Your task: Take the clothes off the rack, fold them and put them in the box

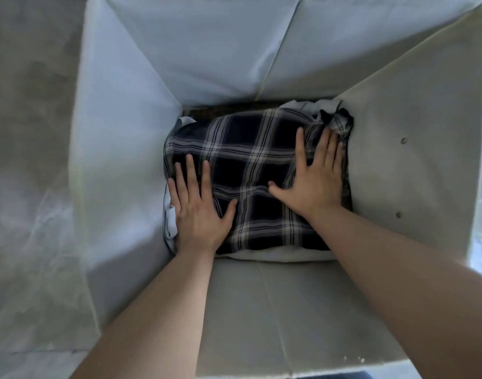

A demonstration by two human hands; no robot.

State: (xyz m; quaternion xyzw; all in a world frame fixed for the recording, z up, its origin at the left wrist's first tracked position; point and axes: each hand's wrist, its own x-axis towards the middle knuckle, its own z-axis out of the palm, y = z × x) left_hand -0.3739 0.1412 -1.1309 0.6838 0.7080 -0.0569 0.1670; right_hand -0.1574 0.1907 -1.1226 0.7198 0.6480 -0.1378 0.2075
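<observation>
I look straight down into a deep white fabric box [398, 165]. A folded dark navy and white plaid shirt [250, 165] lies on top of the pile at its bottom. My left hand [198, 209] presses flat on the shirt's left side, fingers straight and spread. On the shirt's right side my right hand [316, 176] presses flat too, fingertips near a bunched corner of the plaid cloth. White folded clothing [275, 254] shows under the shirt along its near and left edges. The rack is out of sight.
The box's four tall walls close in around both forearms. Two small rivets [404, 140] sit on the right wall. Outside the box, pale grey floor or cloth [29, 160] lies to the left.
</observation>
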